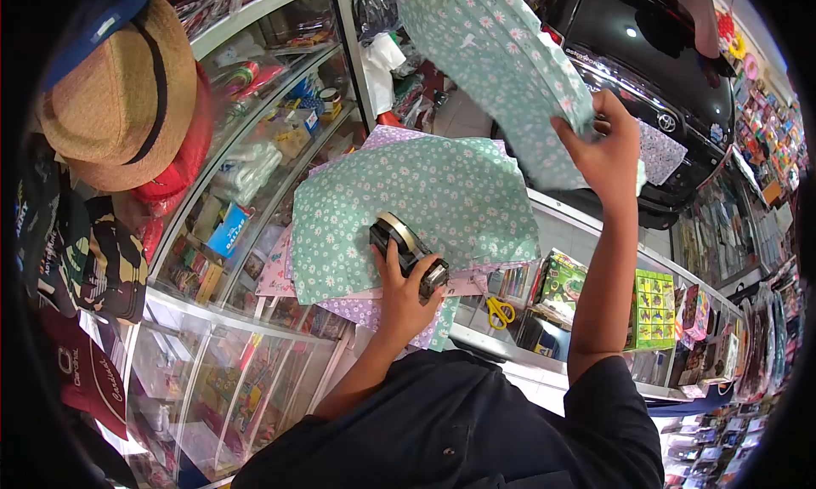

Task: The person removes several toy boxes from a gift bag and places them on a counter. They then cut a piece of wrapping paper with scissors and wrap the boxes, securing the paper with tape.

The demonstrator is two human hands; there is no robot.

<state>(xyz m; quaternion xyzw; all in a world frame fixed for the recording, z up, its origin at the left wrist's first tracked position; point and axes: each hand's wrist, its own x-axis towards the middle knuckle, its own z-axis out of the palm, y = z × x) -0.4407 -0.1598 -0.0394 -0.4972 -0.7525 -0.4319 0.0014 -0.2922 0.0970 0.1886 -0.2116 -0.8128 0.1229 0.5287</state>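
Note:
My left hand (pixel 403 306) grips a black tape dispenser (pixel 413 249) with a roll of tape in it, thumb and fingers on either side. The dispenser is over a green sheet of paper with white daisies (pixel 340 208), the top of a stack of floral sheets. Pink and lilac flowered edges stick out beneath it. Raised at the upper right, my right hand (pixel 608 144) pinches the edge of another green floral sheet (pixel 501 55), which hangs at a slant and looks folded or doubled. Its top runs out of view.
Yellow scissors (pixel 500 312) lie on the glass counter (pixel 552 208) right of the stack. Boxed goods (pixel 653 310) stand farther right. A glass display case (pixel 246 310) and a straw hat (pixel 119 89) are on the left. A black car (pixel 650 55) is parked beyond.

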